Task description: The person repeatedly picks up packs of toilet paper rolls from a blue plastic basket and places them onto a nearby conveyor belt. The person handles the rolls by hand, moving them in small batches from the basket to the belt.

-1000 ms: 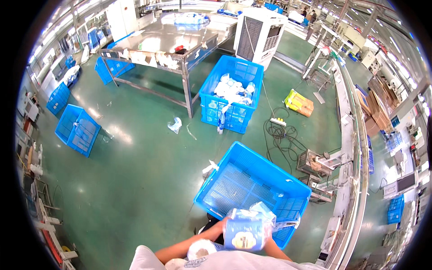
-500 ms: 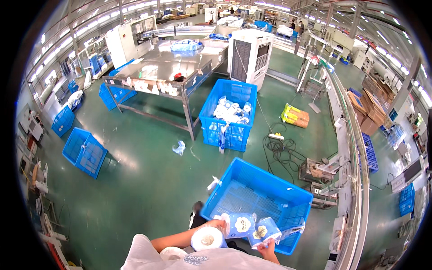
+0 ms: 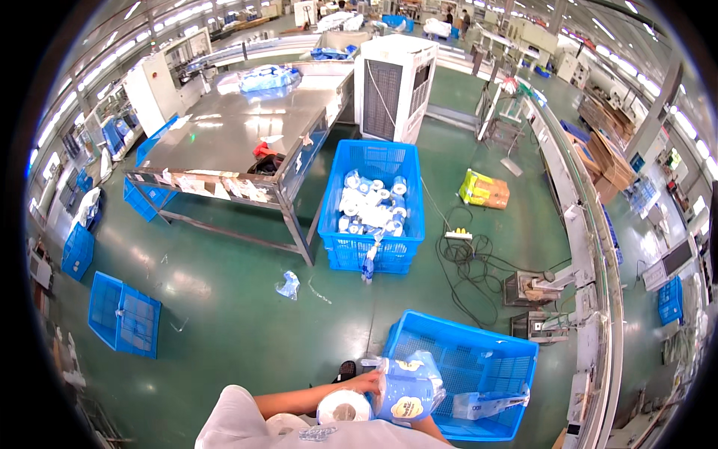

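Note:
My left hand (image 3: 366,382) is closed on the end of a toilet paper pack (image 3: 407,394) in blue-and-white plastic wrap, held in front of my body. My right forearm (image 3: 428,428) reaches up behind this pack, which hides the right hand and its fingers. One toilet paper roll (image 3: 344,408), its end facing up, rests by my left forearm against my shirt, and part of a second roll (image 3: 286,423) shows beside it. Just beyond the pack stands a blue plastic crate (image 3: 458,338) with a crumpled plastic wrapper (image 3: 486,404) inside.
Ahead, another blue crate (image 3: 407,247) holds many wrapped rolls. Left of it stands a metal table (image 3: 224,142); a white air cooler (image 3: 396,86) is behind. Cables (image 3: 471,262) lie on the floor before a conveyor rail (image 3: 598,269). A plastic scrap (image 3: 288,285) lies on the floor.
My right hand has moved left behind the packs, which are now together at my left hand instead of side by side. The view has shifted, so the near crate sits lower and further right.

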`<state>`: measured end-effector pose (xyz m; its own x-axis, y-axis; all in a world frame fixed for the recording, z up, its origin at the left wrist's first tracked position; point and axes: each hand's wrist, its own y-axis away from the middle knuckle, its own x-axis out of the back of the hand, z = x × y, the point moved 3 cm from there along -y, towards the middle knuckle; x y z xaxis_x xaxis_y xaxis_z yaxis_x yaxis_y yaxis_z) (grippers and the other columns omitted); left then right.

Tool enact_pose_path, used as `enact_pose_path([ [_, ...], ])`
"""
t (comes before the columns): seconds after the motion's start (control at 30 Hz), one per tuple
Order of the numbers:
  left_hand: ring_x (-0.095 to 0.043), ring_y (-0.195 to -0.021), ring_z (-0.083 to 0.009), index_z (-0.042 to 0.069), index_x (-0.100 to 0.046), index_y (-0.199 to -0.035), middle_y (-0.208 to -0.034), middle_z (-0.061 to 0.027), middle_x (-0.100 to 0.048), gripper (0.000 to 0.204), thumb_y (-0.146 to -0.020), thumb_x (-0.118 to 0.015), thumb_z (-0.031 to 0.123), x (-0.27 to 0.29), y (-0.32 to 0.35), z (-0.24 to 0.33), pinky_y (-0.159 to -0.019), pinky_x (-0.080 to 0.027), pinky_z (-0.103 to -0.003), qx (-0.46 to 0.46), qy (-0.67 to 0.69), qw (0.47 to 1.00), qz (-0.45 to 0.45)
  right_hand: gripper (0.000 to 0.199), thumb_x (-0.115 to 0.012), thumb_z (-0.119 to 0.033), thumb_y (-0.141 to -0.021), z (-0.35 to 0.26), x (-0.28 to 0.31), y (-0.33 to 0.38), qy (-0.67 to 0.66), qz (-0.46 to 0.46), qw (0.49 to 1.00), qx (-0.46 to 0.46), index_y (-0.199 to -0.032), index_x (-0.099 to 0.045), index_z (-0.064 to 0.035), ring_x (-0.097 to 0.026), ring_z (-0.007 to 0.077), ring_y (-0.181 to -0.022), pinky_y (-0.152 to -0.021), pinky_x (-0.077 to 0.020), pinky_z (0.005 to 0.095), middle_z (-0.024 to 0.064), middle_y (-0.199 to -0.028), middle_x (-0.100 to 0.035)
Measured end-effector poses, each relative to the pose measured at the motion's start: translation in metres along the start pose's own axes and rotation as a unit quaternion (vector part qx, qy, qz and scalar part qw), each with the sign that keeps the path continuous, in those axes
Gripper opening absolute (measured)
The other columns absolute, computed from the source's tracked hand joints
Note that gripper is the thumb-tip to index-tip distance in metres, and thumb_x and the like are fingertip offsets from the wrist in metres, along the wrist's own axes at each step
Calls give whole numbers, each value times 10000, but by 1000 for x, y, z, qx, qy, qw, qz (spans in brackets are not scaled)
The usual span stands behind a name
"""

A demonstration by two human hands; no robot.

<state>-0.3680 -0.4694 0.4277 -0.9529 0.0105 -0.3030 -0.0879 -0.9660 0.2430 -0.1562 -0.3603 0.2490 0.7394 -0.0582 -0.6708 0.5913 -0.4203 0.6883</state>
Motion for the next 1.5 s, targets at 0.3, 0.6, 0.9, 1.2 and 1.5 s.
enact_pose_path([
  [0.3,-404,-1155,-192,44,-563,-1188,-1305,-74,-300,435,-794,-637,213,116,4,24,-925,-377,-297,72,84,994,9,498,-568,-338,-826,80,-113,-46,8,79,996,-45,-1266,-411,-165,-502,247,-860,-757,-488,419,98,-1037,-507],
  [0.6,-230,-1290,-273,98,-558,-1209,-1371,-103,-269,440,-787,-632,200,234,-2,45,-1053,-263,-362,61,-27,997,-41,494,-559,-257,-844,134,-242,-149,-1,66,998,-7,-1291,-372,-161,-488,244,-869,-761,-488,422,100,-1049,-482],
  [0.9,-265,-1356,-244,20,-474,-1298,-1521,-127,-96,522,-787,-576,-10,404,-17,192,-1079,-280,-377,-58,117,991,27,504,-551,-176,-862,30,-468,-341,120,-21,946,301,-1316,-333,-157,-473,241,-878,-764,-489,424,102,-1061,-456],
  [1.2,-251,-1353,-211,33,-282,-1372,-1435,-114,-290,644,-816,-573,183,420,-56,232,-1092,-211,-358,-14,118,939,-324,493,-623,-509,-781,30,-440,-323,140,158,926,312,-1135,-473,-200,-454,174,-800,-641,-481,322,59,-1043,-437],
  [1.5,-353,-1259,-240,180,-193,-1414,-1338,-109,-355,823,-787,-697,352,318,-70,233,-1039,-300,-366,270,96,806,-518,298,-522,-347,-913,-9,-430,-177,-109,250,824,496,-1115,-528,-129,-540,170,-939,-766,-471,355,18,-1027,-566],
])
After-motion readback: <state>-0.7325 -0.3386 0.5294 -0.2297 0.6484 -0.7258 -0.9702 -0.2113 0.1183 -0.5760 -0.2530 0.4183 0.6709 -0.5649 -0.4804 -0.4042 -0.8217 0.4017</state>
